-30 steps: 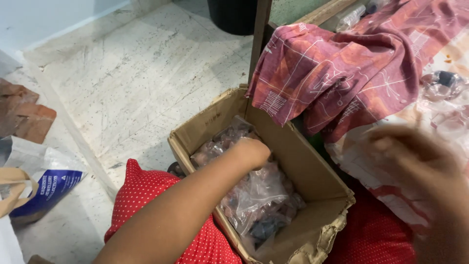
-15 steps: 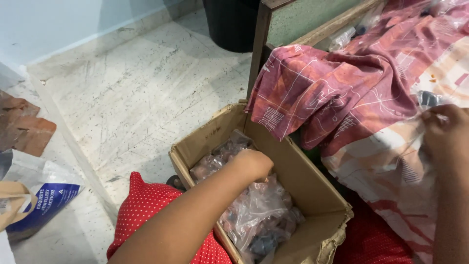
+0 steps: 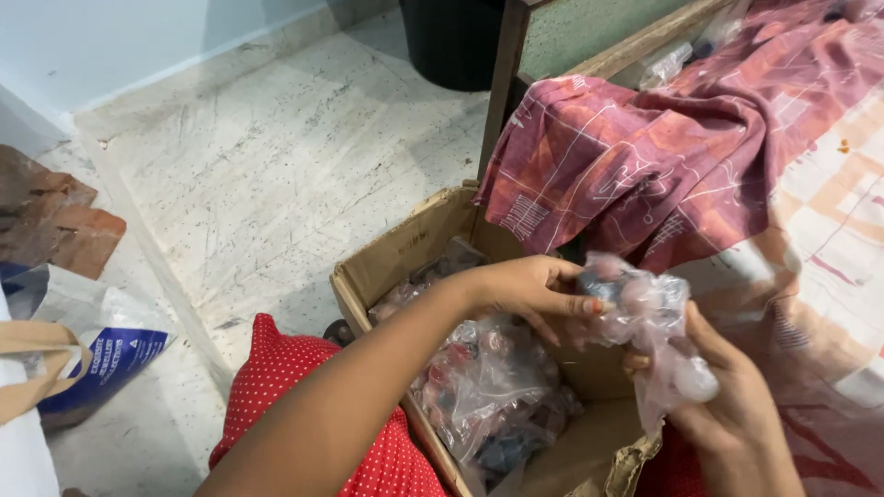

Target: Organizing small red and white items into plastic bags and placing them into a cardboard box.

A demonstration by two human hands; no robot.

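While both hands [image 3: 635, 354] grip plastic bag [image 3: 649, 317], cardboard box [image 3: 405, 248] below.

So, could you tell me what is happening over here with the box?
A person holds a small clear plastic bag of rounded pieces over an open cardboard box on the floor. The left hand grips its top, and the right hand supports it from below. More such bags lie in the box, beside a reddish checked cloth.

Clear bag [image 3: 649, 322] of pinkish lumps; brown box [image 3: 405, 248]; red white-dotted garment [image 3: 304, 396]; maroon cloth [image 3: 663, 156] with pale line pattern; mottled grey-white floor [image 3: 276, 156].
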